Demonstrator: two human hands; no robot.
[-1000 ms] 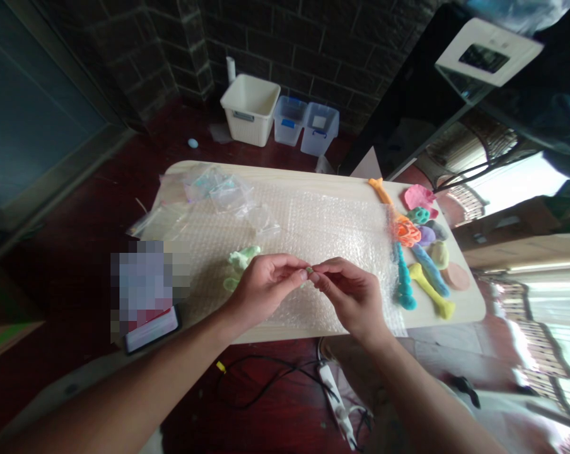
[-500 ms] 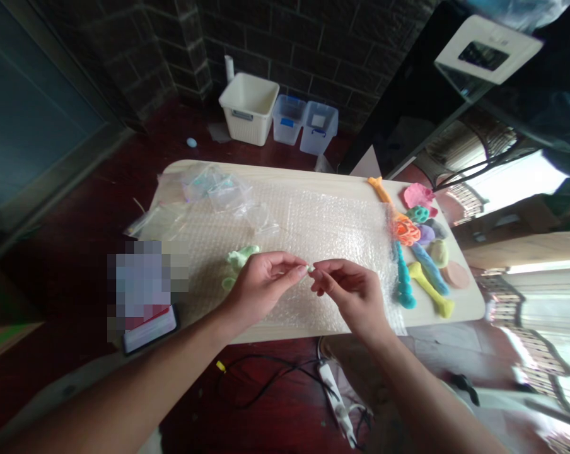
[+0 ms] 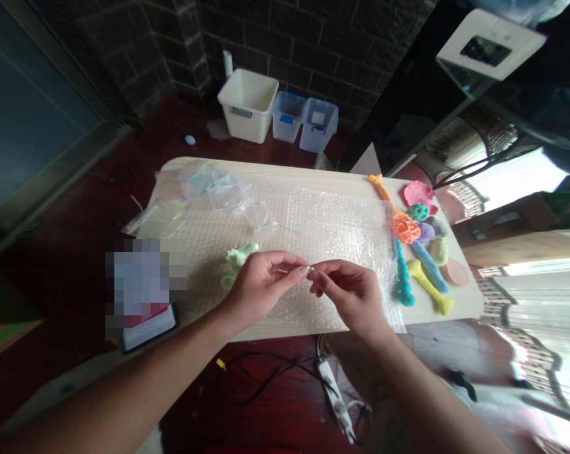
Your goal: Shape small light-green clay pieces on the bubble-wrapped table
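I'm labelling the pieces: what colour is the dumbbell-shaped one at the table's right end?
The dumbbell-shaped piece is yellow, best seen in the head view.

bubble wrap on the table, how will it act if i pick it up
The bubble wrap will probably flop and sag, since it lies as a thin sheet. It looks light for its spread, being clear film with small air pockets. Its glossy surface may slide fairly easily on the table.
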